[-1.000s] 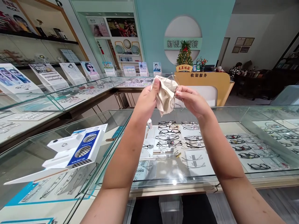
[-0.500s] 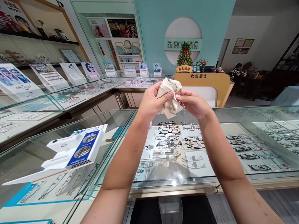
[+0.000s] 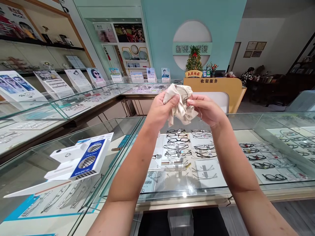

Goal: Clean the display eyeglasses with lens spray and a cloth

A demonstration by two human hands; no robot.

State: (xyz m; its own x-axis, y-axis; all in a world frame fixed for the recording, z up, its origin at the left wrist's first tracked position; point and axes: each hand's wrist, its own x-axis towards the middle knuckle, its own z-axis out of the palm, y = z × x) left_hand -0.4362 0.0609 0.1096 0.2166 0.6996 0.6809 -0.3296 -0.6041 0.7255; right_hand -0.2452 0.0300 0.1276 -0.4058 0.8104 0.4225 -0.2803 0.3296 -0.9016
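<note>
Both my hands are raised above the glass display counter [image 3: 182, 191]. My left hand [image 3: 161, 106] is closed on a cream cleaning cloth [image 3: 181, 109] with a zigzag edge, its thumb pressing into the folds. A thin-rimmed pair of eyeglasses [image 3: 185, 90] is partly wrapped in the cloth, so most of the frame is hidden. My right hand [image 3: 204, 106] pinches the eyeglasses near their right side between thumb and fingertips. One slim temple arm hangs down beside the right palm.
Rows of eyeglass frames [image 3: 178, 140] lie under the counter glass. A white and blue display box [image 3: 86, 160] stands on the left counter. Farther back are a wooden cashier desk [image 3: 236, 95] with a plant [image 3: 194, 60], and a seated person [image 3: 248, 75] at the far right.
The cloth has been shifted and bunched differently around the eyeglasses, with more of the rim showing. My right hand has moved slightly right, and the hanging temple arm with it.
</note>
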